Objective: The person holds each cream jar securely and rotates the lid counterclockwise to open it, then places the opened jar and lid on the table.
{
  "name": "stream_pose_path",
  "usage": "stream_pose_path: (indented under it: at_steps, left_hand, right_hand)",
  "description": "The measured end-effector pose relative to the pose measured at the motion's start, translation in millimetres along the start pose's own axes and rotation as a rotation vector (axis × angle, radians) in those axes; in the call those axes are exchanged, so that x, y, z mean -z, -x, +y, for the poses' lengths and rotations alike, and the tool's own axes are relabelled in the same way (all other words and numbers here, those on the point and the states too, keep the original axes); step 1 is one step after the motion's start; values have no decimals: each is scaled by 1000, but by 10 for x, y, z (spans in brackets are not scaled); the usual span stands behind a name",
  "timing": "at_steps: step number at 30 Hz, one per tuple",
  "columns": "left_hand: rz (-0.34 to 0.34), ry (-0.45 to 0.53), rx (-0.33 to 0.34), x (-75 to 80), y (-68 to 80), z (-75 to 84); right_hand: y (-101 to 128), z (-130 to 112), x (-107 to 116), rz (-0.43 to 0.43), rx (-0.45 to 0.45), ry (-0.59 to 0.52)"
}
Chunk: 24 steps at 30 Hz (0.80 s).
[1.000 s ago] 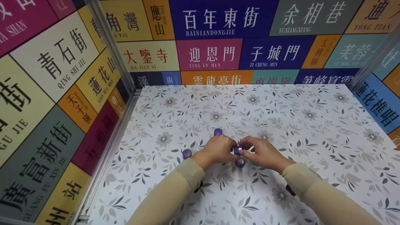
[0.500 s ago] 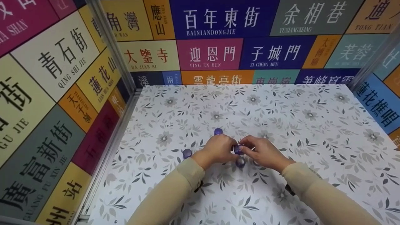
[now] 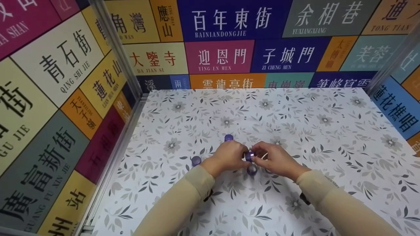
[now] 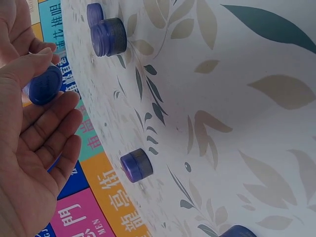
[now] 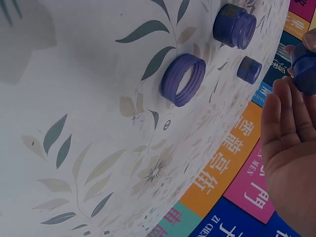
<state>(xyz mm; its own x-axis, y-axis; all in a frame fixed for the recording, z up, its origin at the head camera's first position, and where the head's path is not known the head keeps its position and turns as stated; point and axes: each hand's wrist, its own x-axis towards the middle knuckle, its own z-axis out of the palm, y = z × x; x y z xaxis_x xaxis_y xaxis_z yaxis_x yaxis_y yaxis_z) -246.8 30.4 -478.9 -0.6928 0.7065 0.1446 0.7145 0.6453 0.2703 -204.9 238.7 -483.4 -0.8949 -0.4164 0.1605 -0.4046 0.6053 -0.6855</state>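
Observation:
A small purple jar (image 3: 249, 155) is held just above the floral table (image 3: 321, 131), between both hands. My left hand (image 3: 241, 158) pinches it from the left; the left wrist view shows the jar (image 4: 45, 85) between thumb and fingers. My right hand (image 3: 258, 156) pinches it from the right, and the jar (image 5: 306, 66) sits at its fingertips in the right wrist view. Right under the hands, a second purple jar (image 3: 252, 169) stands on the table. Whether the held jar carries a lid is hidden.
More purple jars stand near the hands: one beyond the left hand (image 3: 228, 137), one to its left (image 3: 196, 160). A loose purple ring-shaped lid (image 5: 182, 79) lies on the table. Walls covered in coloured signs (image 3: 65, 98) enclose the table on the left, back and right.
Both hands stay in place around the jar. The right hand's fingers have shifted slightly on it.

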Motion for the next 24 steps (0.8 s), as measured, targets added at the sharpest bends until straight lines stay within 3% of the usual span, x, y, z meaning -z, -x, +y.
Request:
stream_pose_path:
  at_steps: [8, 16, 24]
  left_hand:
    - [8, -4, -8, -6, -6, -1]
    - [9, -5, -11, 10, 2, 18]
    - [12, -2, -2, 24, 13, 26]
  right_hand:
    - [9, 7, 11, -3, -11, 9]
    - [12, 5, 6, 27, -38, 89]
    - [5, 4, 0, 7, -1, 10]
